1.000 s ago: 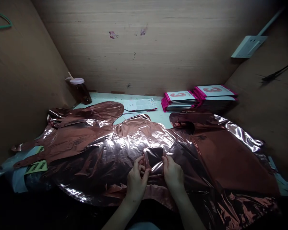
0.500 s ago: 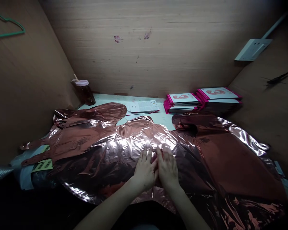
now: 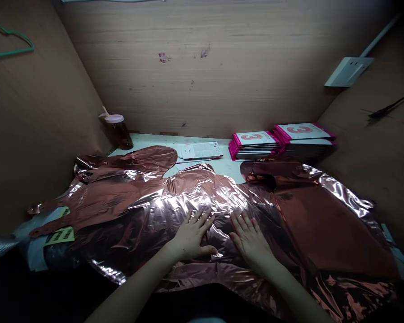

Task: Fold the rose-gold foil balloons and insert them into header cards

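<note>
A large, flat foil balloon (image 3: pixel 326 224) in shiny rose-brown spreads across the table, wrinkled in the middle and hanging over the near edge. My left hand (image 3: pixel 193 235) lies palm down on its middle, fingers spread and thumb pointing right. Just to the right, my right hand (image 3: pixel 251 240) rests flat on the same foil with its fingers apart. A strip of foil separates the two hands. Neither hand grips anything. At the left, narrow foil tabs reach over a plastic-wrapped bundle with a yellow-green label (image 3: pixel 61 235).
Two stacks of pink-edged packets (image 3: pixel 254 143) printed with a 3 stand at the back right. White printed cards (image 3: pixel 202 150) lie left of them. A lidded cup with a straw (image 3: pixel 119 132) stands in the back left corner. Wooden panels enclose three sides; a socket (image 3: pixel 348 72) is on the right.
My hands were close together on the foil, thumbs touching or nearly so. They have slid apart, left hand leftward and right hand rightward, with fingers more spread.
</note>
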`<state>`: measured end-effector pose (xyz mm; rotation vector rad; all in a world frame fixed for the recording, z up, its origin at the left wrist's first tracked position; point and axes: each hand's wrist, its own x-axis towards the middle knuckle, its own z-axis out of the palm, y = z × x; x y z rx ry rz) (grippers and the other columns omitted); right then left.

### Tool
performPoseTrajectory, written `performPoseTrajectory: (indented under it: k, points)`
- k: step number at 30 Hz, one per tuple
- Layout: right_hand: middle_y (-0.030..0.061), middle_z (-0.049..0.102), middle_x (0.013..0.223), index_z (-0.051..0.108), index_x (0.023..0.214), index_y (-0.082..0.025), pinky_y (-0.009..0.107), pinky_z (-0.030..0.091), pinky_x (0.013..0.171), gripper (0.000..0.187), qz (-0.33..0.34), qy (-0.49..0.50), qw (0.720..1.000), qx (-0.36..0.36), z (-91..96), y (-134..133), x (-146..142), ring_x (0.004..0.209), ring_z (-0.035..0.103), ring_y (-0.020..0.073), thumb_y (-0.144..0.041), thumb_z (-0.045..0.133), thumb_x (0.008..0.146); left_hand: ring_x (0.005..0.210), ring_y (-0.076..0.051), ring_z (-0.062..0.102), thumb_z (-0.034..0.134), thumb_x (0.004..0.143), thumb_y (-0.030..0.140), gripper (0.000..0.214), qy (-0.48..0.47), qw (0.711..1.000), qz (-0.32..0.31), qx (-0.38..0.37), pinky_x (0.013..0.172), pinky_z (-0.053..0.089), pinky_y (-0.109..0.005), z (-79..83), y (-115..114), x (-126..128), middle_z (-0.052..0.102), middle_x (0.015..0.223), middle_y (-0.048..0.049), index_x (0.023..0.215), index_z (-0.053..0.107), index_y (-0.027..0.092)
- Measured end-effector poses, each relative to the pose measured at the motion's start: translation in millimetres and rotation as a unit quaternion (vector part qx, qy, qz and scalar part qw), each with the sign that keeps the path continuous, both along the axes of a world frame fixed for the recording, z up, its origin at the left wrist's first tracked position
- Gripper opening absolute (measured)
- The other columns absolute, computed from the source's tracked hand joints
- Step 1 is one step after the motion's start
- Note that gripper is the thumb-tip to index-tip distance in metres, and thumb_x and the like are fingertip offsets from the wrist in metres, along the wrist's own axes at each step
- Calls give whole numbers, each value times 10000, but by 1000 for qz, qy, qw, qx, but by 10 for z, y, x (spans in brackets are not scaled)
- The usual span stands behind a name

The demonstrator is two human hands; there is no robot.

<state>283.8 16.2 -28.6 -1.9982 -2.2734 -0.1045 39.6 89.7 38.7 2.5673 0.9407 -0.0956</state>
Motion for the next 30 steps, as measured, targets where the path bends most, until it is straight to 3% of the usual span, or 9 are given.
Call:
performPoseTrajectory:
  k: [4,10,13,15,18,21,24,26,30]
  points:
    - [64,161,1614,-23,1544,-245,597,236,1140,597,-14,21,998,64,97,-137,161,1488,99,296,-429,200,1022,1493,-358,31,487,785,775,976,-4,1000,0,-10,1184,57,-611,28,-17,30,31,1625,-50,1546,124,284]
    - [112,144,1615,52,1560,-192,492,228,1177,803,191,70,978,33,395,16,-336,1488,108,289,-589,392,951,1494,-333,93,563,788,694,971,-22,1000,6,-8,1199,65,-569,41,-39,-12,118,1626,-75,1545,168,231]
    - [122,123,1617,109,1557,-189,513,209,1176,737,192,57,979,28,316,72,-439,1488,97,292,-535,392,970,1410,-297,327,538,881,477,616,-141,979,142,41,1159,247,-525,-60,-280,-7,411,1514,-99,1430,430,217]
    - [117,114,1619,148,1552,-191,504,213,1176,627,176,51,982,34,247,86,-426,1490,88,274,-435,337,1007,1222,-284,497,497,913,386,300,-215,931,284,77,1028,394,-496,-142,-520,50,611,1246,-100,1116,652,229]
    - [118,126,1617,204,1543,-174,488,225,1174,553,154,48,986,43,206,88,-409,1490,87,262,-337,275,1020,975,-275,541,563,885,382,223,-228,896,371,89,864,428,-493,-211,-829,186,623,914,-75,751,647,225]
    - [129,167,1606,262,1526,-140,478,238,1173,543,119,44,991,39,211,85,-456,1488,105,258,-320,270,1015,935,-274,522,592,867,330,218,-198,903,369,92,841,403,-506,-191,-927,282,608,852,-69,689,626,209]
    - [142,209,1593,300,1511,-105,467,254,1169,559,75,35,996,42,186,81,-527,1485,130,257,-341,310,1004,961,-292,532,633,829,321,212,-152,914,365,89,869,408,-524,-141,-836,304,623,869,-77,657,622,198]
    - [150,211,1591,318,1504,-97,480,273,1157,575,55,32,996,56,154,73,-557,1485,120,280,-349,353,988,1103,-313,520,602,834,268,100,-140,931,323,100,964,396,-537,-120,-734,301,647,1060,-98,845,678,204]
    - [142,169,1603,336,1502,-115,572,259,1137,597,36,26,993,106,140,27,-525,1479,42,366,-318,417,947,1421,-271,318,410,898,150,515,-111,982,118,101,1170,256,-496,-74,-517,281,409,1524,-64,1410,456,188]
